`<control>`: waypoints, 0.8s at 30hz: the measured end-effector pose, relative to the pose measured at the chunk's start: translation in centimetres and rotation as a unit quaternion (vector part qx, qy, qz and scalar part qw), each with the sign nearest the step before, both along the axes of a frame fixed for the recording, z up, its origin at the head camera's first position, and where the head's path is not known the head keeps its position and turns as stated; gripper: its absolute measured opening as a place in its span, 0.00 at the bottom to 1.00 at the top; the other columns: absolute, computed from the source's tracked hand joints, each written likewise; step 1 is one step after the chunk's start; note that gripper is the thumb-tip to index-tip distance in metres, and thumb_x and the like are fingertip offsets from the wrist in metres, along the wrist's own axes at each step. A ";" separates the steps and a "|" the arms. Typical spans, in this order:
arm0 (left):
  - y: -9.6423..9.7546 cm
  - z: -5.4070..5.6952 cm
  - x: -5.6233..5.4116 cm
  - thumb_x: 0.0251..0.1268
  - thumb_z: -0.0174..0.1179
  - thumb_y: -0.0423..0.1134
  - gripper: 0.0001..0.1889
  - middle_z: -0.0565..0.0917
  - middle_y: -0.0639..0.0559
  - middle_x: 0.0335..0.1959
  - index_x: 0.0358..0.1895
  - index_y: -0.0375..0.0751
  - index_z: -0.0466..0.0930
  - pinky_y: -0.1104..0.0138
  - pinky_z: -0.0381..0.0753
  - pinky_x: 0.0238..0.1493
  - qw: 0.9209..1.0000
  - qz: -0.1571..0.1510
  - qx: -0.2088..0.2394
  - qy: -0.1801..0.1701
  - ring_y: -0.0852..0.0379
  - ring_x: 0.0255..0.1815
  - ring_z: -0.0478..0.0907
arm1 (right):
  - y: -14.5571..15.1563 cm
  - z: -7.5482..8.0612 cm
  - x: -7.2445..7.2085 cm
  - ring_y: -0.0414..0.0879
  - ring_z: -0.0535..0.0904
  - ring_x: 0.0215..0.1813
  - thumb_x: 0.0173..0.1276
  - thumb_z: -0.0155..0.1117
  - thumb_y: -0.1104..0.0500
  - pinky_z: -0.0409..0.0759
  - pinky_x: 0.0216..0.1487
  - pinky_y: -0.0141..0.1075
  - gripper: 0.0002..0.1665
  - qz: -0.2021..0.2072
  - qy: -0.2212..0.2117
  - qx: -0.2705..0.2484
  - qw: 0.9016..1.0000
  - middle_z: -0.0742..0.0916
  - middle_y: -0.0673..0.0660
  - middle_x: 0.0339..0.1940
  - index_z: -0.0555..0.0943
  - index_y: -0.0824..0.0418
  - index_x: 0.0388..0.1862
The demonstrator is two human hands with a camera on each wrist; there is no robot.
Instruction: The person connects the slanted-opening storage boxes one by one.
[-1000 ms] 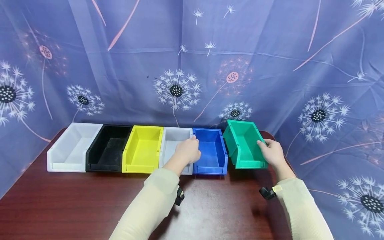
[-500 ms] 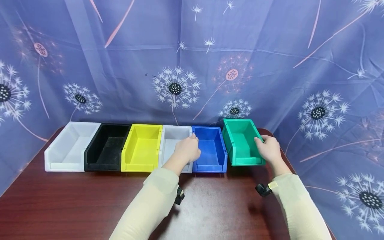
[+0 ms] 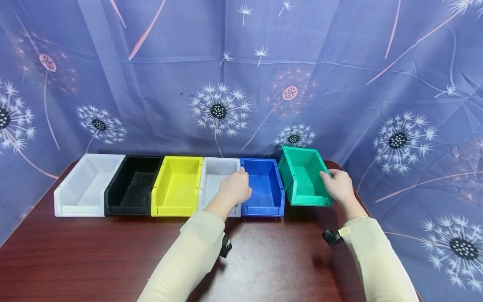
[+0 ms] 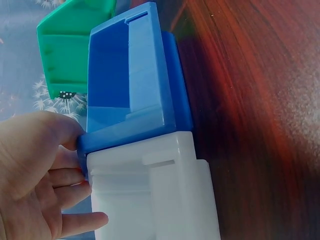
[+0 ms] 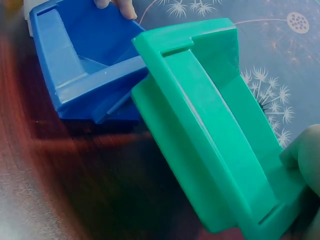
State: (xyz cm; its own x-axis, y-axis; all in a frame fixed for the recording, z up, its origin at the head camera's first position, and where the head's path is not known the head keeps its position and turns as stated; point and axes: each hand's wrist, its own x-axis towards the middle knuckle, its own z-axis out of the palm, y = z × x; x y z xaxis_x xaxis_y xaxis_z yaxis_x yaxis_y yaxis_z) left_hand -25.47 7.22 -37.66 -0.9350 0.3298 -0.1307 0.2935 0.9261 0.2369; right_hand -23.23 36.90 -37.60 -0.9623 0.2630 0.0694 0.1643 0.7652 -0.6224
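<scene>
In the head view my right hand grips the right wall of a green storage bin, thumb on the inside. This bin sits at a slant, its base raised off the table in the right wrist view, and its left side is right beside the blue bin. My left hand pinches the adjoining side walls of the blue bin and the light grey bin. Its thumb is on the blue side in the left wrist view, while a fingertip reaches over the pale bin. Both bins stand level.
Left of the grey bin, a yellow bin, a black bin and a white bin continue the row side by side. They stand on a dark red wooden table. A blue dandelion-print curtain hangs close behind.
My right hand has brought the green bin left, closer to the blue bin, and its back edge has risen slightly. The left hand keeps its hold; the other bins stay in place.
</scene>
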 end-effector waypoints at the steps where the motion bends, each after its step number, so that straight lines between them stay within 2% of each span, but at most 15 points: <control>1: 0.0 0.0 0.0 0.66 0.51 0.45 0.29 0.57 0.48 0.75 0.70 0.42 0.64 0.66 0.78 0.29 1.000 0.001 0.000 -0.001 0.51 0.67 0.69 | 0.0 -0.1 0.0 0.58 0.80 0.43 0.74 0.46 0.50 0.79 0.39 0.41 0.29 -0.001 0.001 -0.001 1.000 0.83 0.72 0.48 0.75 0.74 0.57; 7: 0.0 -0.1 0.0 0.66 0.51 0.45 0.29 0.57 0.48 0.75 0.70 0.42 0.64 0.69 0.74 0.22 1.000 0.002 0.003 -0.001 0.51 0.59 0.76 | 0.3 -0.7 0.3 0.51 0.80 0.38 0.73 0.47 0.50 0.76 0.32 0.32 0.28 -0.005 -0.002 -0.016 1.000 0.84 0.71 0.46 0.76 0.73 0.56; 14: 0.1 0.0 0.1 0.66 0.51 0.45 0.28 0.58 0.48 0.75 0.69 0.42 0.65 0.69 0.73 0.22 1.000 0.003 0.001 0.000 0.51 0.59 0.77 | 0.4 -0.7 -0.1 0.58 0.79 0.42 0.74 0.47 0.50 0.76 0.36 0.39 0.28 0.016 0.012 0.018 1.000 0.83 0.72 0.47 0.75 0.74 0.56; 20: 0.1 0.0 0.1 0.66 0.51 0.45 0.29 0.57 0.48 0.75 0.70 0.42 0.64 0.70 0.74 0.22 1.000 0.004 -0.001 -0.003 0.51 0.59 0.77 | 0.0 -0.7 0.0 0.57 0.80 0.41 0.73 0.47 0.51 0.74 0.33 0.36 0.27 0.011 0.017 0.033 0.999 0.84 0.71 0.43 0.77 0.73 0.54; 24: 0.1 -0.2 -0.1 0.66 0.51 0.46 0.29 0.57 0.49 0.75 0.70 0.42 0.64 0.68 0.74 0.23 1.000 0.004 -0.005 0.001 0.51 0.63 0.73 | -0.5 -0.6 0.1 0.61 0.80 0.42 0.72 0.48 0.53 0.77 0.37 0.45 0.25 0.004 0.043 0.053 0.998 0.85 0.71 0.42 0.78 0.73 0.52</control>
